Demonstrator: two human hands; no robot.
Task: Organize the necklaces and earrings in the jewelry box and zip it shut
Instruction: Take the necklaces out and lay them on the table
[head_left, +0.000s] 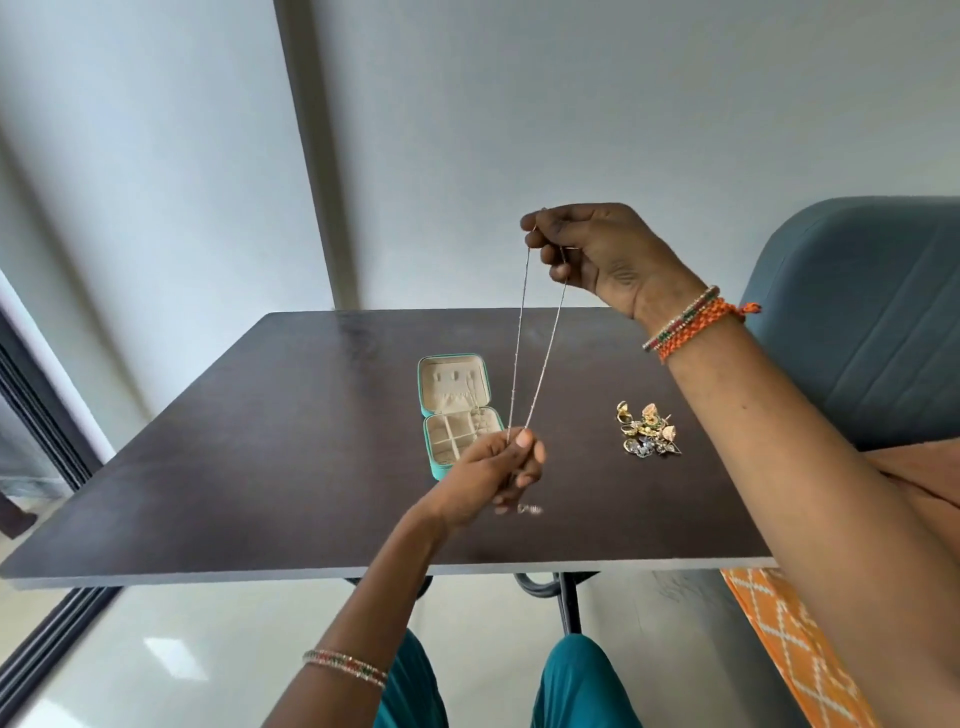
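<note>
Silver and very thin, the beaded chain necklace (537, 358) hangs doubled in the air above the dark wooden tabletop (270, 447), its two strands running nearly side by side; the right hand (597, 254), raised high, pinches the upper ends between thumb and curled fingers, and the left hand (493, 473), lower and nearer, pinches the strands where they meet between thumb and forefinger; below that hand a small blurred bit of metal (530, 509) dangles, too smeared to tell whether it is a pendant or a clasp.

Behind the left hand lies the small teal zip-round jewelry box (454, 400), open flat on the tabletop; its near right corner is hidden by the left hand's knuckles; the near half shows beige divided compartments, the far half is the lid with a beige lining, and something fine seems to hang there, though it is too small to make out.

To the right of the box, well apart from it, sits a heap of gold and silver earrings (647, 428), tangled so that single pieces cannot be counted.

Beaded bangles and an orange woven thread band (691, 322) circle the right wrist; a blue-grey upholstered chair (857, 322) is cut off at the right edge.
</note>
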